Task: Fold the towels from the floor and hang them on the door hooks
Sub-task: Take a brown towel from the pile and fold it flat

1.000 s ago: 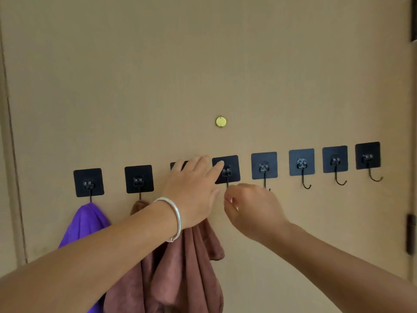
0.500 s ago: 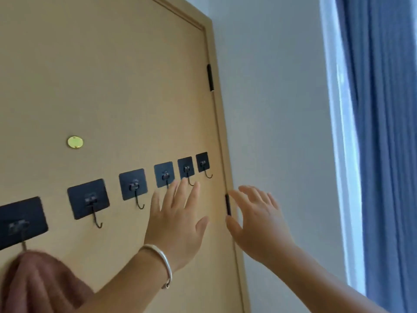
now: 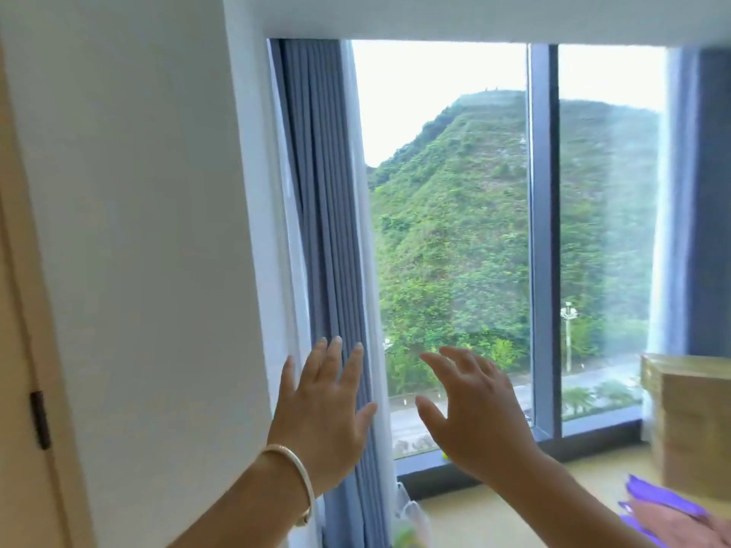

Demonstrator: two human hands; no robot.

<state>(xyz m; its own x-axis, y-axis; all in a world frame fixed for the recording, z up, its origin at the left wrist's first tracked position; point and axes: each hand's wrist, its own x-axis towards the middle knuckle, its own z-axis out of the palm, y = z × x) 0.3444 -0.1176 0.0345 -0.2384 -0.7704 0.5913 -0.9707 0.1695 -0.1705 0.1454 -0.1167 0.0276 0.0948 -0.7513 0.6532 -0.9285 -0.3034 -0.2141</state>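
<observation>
Fingers [image 3: 336, 365] of left hand [image 3: 322, 421]: spread wide, palm away, nothing held. Silver bangle [image 3: 296, 476] on the left wrist. Right hand [image 3: 480, 413]: fingers likewise splayed and slightly curled, empty. Both hands raised in mid-air before the grey-blue curtain [image 3: 328, 231] and window [image 3: 447, 239], touching neither.

Change over the last second: hooks, door face and hung towels gone from view; only a strip of door edge with one dark hinge [image 3: 40, 419] left at far left. Hands released from the hook row. View swung right, toward the room.

Meaning for the task, as a judgement: one hanging step closed, return to the floor pile under way.

Task items: purple towel [image 3: 664, 498] on the floor at lower right, with a pinkish one [image 3: 688, 526] beside it.

Limits of view: towels cut by the frame corner and blurred; count and fold state indeterminable. Wooden furniture [image 3: 688, 421] at right edge cropped, smeared. Small object at the curtain foot unidentifiable.
</observation>
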